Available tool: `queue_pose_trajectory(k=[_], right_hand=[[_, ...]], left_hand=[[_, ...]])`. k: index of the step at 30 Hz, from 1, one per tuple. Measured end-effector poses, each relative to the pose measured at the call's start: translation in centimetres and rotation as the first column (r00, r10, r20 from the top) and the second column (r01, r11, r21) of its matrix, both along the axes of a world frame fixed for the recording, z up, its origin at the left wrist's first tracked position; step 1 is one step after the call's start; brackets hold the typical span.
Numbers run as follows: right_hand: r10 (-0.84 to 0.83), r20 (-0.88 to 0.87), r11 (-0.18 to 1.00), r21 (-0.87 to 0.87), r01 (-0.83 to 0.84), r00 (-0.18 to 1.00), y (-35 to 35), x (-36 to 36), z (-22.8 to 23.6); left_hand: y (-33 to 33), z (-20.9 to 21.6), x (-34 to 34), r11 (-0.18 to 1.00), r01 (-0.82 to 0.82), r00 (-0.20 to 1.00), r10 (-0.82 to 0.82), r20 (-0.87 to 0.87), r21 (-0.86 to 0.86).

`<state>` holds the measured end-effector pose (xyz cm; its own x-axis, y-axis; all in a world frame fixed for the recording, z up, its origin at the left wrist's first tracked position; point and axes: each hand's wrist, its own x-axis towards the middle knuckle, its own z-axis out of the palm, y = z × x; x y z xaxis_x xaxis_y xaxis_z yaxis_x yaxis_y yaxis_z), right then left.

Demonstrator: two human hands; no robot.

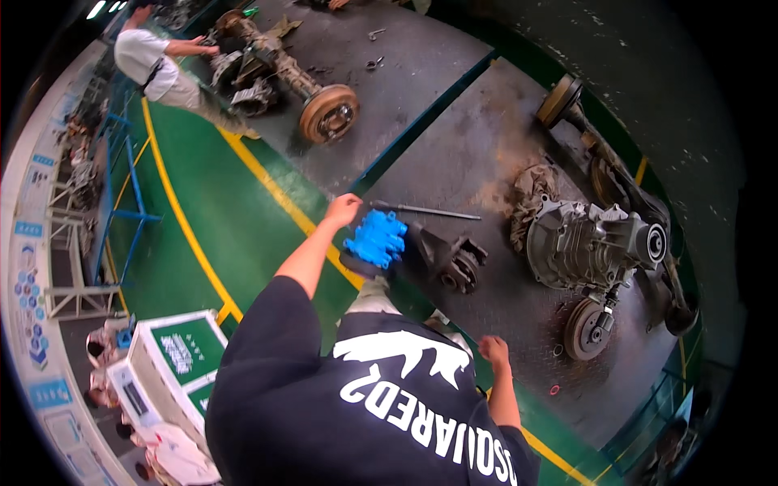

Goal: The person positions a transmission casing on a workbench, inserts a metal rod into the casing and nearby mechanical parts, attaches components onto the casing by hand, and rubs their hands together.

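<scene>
Green floor (194, 182) with yellow lines runs along the workshop's left side, a white box (154, 385) at lower left. At upper left, a co-worker (150, 57) reaches to a rusty axle (296, 77). Just above centre, the left hand (344, 209) has its fingers curled close; whether they grip anything cannot be told. A blue part (377, 239) sits just below it, with a thin bar (429, 211) and dark yoke (463, 266) to its right. Lower right of centre, the right hand (494, 351) has half-curled fingers, nothing visible in them. At right, a gearbox (579, 239) rests on the dark metal plate (454, 162). Judgement: work partway; yoke and gearbox lie separate, any joining not yet done.
</scene>
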<state>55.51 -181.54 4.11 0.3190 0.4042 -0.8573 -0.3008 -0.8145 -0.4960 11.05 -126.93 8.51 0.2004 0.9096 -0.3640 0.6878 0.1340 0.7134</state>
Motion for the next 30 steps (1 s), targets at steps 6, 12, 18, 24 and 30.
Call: queue_pose_trajectory(k=[6,12,18,24,30], right_hand=[[-0.643,0.190,0.757,0.015,0.653,0.742,-7.8,-7.4,6.6],[-0.739,0.148,0.653,-0.083,0.753,0.657,-6.9,-23.0,10.7],[-0.612,0.151,0.760,-0.162,0.630,0.776,-7.6,-28.2,9.7],[-0.557,0.159,0.800,-0.160,0.578,0.815,-2.2,-23.9,10.9],[-0.583,0.142,0.812,0.132,0.568,0.800,3.9,-17.6,15.1]], left_hand=[[9.9,-7.1,7.1,0.950,0.261,0.952,-0.283,-0.117,-0.171],[12.1,-5.4,8.2,0.844,0.530,0.781,-0.525,-0.338,-0.084],[9.6,-1.4,9.1,0.614,0.785,0.559,-0.756,-0.340,-0.076],[9.6,-4.2,9.8,0.367,0.928,0.334,-0.747,-0.575,0.063],[8.8,-4.1,11.6,0.718,0.693,0.684,-0.683,-0.256,-0.064]])
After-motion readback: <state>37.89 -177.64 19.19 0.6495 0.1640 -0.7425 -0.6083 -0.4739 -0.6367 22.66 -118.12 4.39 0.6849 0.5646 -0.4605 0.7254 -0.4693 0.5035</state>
